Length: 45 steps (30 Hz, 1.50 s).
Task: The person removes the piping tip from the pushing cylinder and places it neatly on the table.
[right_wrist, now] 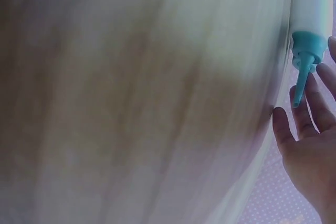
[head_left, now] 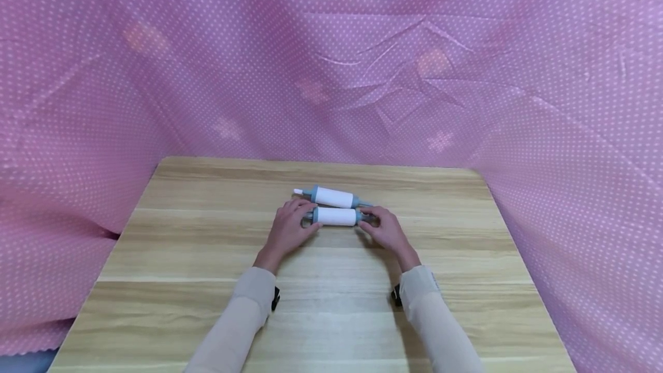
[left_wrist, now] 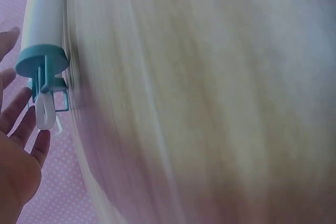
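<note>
Two white cylinders with blue-green ends lie side by side on the wooden table. The nearer cylinder (head_left: pixel 335 216) is between my hands; the farther cylinder (head_left: pixel 334 197) lies just behind it, slightly slanted. At the nearer one's left end, my left hand (head_left: pixel 291 226) has its fingers spread around the handle end, where a white loop (left_wrist: pixel 45 112) shows in the left wrist view. My right hand (head_left: pixel 385 230) is at the other end, loose fingers beside the thin tapered nozzle (right_wrist: pixel 302 83) in the right wrist view. Whether any fingertips touch is hard to tell.
The wood-grain table (head_left: pixel 331 315) runs out to both sides and toward me. Pink dotted cloth (head_left: pixel 331 73) hangs behind its back edge and along both sides. The farther cylinder has a white tip (head_left: pixel 297 191) pointing left.
</note>
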Available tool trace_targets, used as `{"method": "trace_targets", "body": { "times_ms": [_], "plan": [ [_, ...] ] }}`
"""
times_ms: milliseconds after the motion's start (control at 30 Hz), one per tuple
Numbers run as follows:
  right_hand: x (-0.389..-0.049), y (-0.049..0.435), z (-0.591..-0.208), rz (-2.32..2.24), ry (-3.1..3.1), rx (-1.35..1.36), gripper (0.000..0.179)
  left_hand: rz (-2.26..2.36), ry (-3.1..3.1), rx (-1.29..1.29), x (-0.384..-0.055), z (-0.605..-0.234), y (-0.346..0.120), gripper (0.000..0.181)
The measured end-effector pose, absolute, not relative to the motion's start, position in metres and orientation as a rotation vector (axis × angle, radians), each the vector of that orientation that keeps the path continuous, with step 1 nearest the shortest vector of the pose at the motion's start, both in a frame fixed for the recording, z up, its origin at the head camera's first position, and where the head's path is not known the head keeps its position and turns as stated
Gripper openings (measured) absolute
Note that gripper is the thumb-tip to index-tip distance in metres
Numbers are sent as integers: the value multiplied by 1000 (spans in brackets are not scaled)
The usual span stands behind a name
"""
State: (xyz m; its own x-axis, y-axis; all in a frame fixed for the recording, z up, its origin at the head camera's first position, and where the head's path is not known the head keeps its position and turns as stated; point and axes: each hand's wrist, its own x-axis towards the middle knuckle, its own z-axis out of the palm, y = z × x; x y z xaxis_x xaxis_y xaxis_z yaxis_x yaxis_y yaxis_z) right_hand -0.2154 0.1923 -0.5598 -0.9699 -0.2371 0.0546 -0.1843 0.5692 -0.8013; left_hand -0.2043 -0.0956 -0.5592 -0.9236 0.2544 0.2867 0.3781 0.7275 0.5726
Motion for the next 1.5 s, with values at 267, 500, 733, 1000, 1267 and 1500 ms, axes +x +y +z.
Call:
{"method": "trace_targets", "body": {
  "times_ms": [267, 500, 733, 1000, 1267, 1500],
  "plan": [
    [-218, 186, -563, -1416, 2687, -463, 41, -934, -2828, -528, -206, -563, -94, 54],
    [-219, 181, -560, -1392, 2642, -450, 37, -1019, -2894, -541, -207, -563, -91, 49],
    [-219, 183, -558, -1372, 2665, -452, 35, -1111, -2899, -527, -209, -563, -91, 47],
    [-213, 187, -558, -1434, 2621, -458, 33, -1176, -2825, -566, -206, -565, -93, 44],
    [-206, 192, -553, -1672, 2489, -447, 31, -1273, -2768, -540, -193, -553, -94, 43],
    [-202, 191, -541, -1779, 2333, -424, 29, -1253, -2738, -562, -184, -537, -99, 45]
  ]
}}
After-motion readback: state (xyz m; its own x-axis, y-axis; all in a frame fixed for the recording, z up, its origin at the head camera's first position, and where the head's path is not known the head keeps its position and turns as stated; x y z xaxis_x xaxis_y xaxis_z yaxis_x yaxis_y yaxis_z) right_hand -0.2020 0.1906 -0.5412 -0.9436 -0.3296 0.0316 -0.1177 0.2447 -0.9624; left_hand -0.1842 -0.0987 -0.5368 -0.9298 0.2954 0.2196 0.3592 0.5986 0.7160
